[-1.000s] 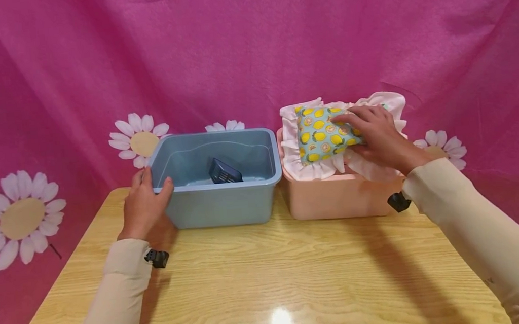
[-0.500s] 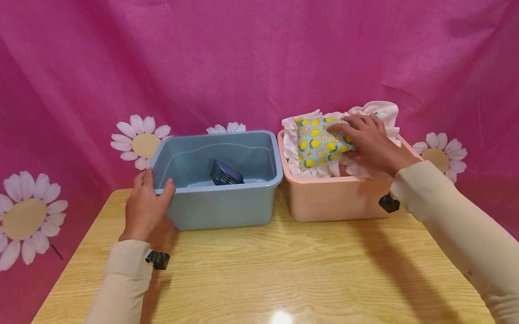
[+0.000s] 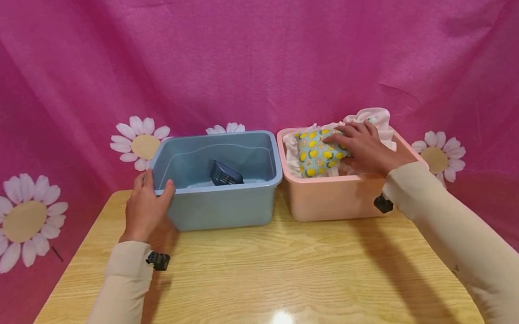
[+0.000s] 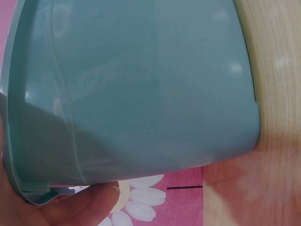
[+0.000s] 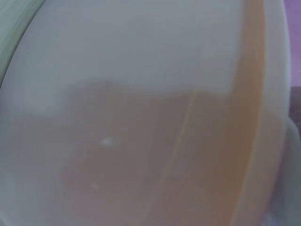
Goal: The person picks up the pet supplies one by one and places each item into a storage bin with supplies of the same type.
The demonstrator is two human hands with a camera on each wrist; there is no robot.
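Note:
In the head view my left hand (image 3: 145, 204) holds the rim of a blue plastic tub (image 3: 226, 205) at its left front corner. The left wrist view shows fingers (image 4: 96, 207) curled at the edge of that tub's rim. On the right, my right hand (image 3: 362, 146) grips a small lemon-print cushion (image 3: 313, 152) with a white ruffled border (image 3: 377, 119). The cushion lies low in the mouth of a pink plastic tub (image 3: 335, 199), part of its frill above the back rim. The thumb is mostly hidden. The right wrist view is filled by the pink tub's blurred wall (image 5: 117, 155).
A dark blue slotted plastic item (image 3: 225, 174) lies inside the blue tub. Both tubs stand side by side at the back of a wooden table (image 3: 250, 274). Close behind them hangs a magenta cloth (image 3: 251, 56) with daisy prints.
My right hand has moved down and slightly left, taking the cushion from above the pink tub's rim into its mouth. My left hand has stayed on the blue tub.

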